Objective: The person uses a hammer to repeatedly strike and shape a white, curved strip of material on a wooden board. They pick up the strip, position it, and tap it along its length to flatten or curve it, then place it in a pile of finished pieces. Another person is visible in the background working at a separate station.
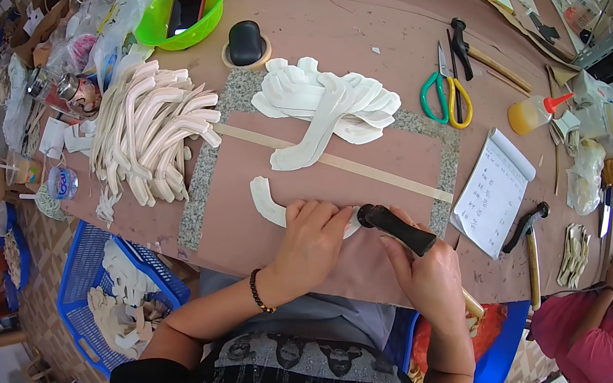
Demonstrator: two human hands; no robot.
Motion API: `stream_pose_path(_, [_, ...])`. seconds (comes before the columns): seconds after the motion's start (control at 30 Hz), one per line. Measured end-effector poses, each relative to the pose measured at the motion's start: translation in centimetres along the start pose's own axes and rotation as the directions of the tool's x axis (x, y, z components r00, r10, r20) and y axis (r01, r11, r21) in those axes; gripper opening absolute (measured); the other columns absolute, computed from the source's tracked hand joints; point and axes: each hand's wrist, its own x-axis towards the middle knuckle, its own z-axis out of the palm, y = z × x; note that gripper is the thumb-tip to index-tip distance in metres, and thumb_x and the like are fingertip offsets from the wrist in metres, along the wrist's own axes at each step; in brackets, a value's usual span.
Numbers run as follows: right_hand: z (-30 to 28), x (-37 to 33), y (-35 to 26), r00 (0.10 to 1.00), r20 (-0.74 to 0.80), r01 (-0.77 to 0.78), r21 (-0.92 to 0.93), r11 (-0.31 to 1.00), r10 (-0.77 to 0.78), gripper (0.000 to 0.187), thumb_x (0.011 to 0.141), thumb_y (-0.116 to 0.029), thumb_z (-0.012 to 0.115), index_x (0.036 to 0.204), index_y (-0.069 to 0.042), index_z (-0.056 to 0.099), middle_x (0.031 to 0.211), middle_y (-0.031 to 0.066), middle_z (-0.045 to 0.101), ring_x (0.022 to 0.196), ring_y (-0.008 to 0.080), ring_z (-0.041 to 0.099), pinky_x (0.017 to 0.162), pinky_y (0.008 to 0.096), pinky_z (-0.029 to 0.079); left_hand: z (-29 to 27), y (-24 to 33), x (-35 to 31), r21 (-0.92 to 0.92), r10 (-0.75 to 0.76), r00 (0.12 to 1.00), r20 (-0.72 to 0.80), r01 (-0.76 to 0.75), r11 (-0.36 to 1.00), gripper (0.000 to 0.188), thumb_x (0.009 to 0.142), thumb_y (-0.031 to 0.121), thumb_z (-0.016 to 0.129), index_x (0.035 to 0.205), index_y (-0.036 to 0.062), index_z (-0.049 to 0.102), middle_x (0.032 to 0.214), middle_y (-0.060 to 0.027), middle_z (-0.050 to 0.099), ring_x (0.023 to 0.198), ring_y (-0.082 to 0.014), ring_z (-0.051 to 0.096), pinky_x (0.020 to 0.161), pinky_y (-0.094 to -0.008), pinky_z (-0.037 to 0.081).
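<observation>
My left hand [309, 239] holds a curved white strip [266, 199] down on the work surface, its fingers bent and pressed together over the middle. The strip's left end curves up and away from the hand; its other end shows just right of the fingers. My right hand [431, 277] is shut on a hammer [398, 228] with a dark head and a wooden handle. The head is at the strip's right end; whether it touches, I cannot tell. Beyond my hands lies a pile of similar white strips [326, 103], with one long piece lying across it toward me.
Left of the board [231, 244] is a heap of cream strips [149, 131]. A green bowl [158, 18] holds a phone. Scissors [437, 91], another hammer [533, 231], a notepad [491, 191] and a glue bottle [533, 115] lie right. A co-worker in pink [584, 339] sits at the right.
</observation>
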Motion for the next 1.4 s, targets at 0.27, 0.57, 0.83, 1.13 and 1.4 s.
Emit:
stream_pose_path(0.27, [-1.1,0.9,-0.2,0.998,0.051,0.031,-0.031,0.999,-0.030,0.041,0.094,-0.023,0.071,0.132,-0.008,0.067,0.091,0.0164,0.071,0.070,0.0381,0.069,0.063,0.0456,0.056,-0.1,0.5,0.2,0.277,0.214,0.975,0.065,-0.224,0.934,0.030,0.085,0.004,0.066,0.113,-0.0069,0.067,0.094,-0.0117,0.057,0.089,-0.0272,0.057,0.085,-0.0431,0.043])
stream_pose_path(0.57, [0.2,2.3,0.3,0.996,-0.022,0.082,-0.087,0.993,-0.084,0.049,0.089,-0.016,0.071,0.137,-0.010,0.064,0.083,0.0148,0.065,0.067,0.0377,0.066,0.062,0.0461,0.055,-0.2,1.3,0.4,0.388,0.225,0.966,0.129,-0.258,0.885,0.027,0.086,0.006,0.065,0.110,-0.0069,0.067,0.089,-0.0096,0.056,0.085,-0.0254,0.055,0.081,-0.0402,0.044])
stream_pose_path(0.83, [0.4,1.8,0.4,0.993,0.026,0.116,-0.072,0.991,-0.114,0.059,0.084,-0.007,0.070,0.142,-0.012,0.061,0.088,0.0131,0.066,0.067,0.0372,0.067,0.063,0.0460,0.056,-1.8,0.1,-0.2,0.244,0.245,0.961,0.131,-0.271,0.931,0.030,0.083,0.008,0.066,0.109,-0.0054,0.068,0.094,-0.0100,0.059,0.089,-0.0257,0.057,0.084,-0.0392,0.043])
stream_pose_path(1.13, [0.2,1.6,-0.2,0.995,0.048,0.095,-0.086,0.992,-0.092,0.061,0.082,-0.007,0.069,0.142,-0.012,0.060,0.088,0.0130,0.065,0.068,0.0355,0.067,0.061,0.0455,0.056,-3.6,-1.8,-0.1,0.111,0.363,0.909,0.206,-0.391,0.914,0.026,0.083,0.008,0.066,0.105,-0.0042,0.070,0.096,-0.0095,0.060,0.095,-0.0260,0.058,0.084,-0.0396,0.045])
stream_pose_path(1.4, [0.0,1.0,-0.2,0.978,0.099,0.193,-0.076,0.978,-0.186,0.065,0.078,-0.003,0.069,0.142,-0.009,0.059,0.082,0.0116,0.062,0.066,0.0341,0.067,0.059,0.0444,0.056,-5.9,-4.1,1.6,-0.031,0.496,0.779,0.383,-0.525,0.850,0.024,0.084,0.009,0.066,0.105,-0.0036,0.069,0.097,-0.0086,0.060,0.094,-0.0252,0.058,0.079,-0.0374,0.048])
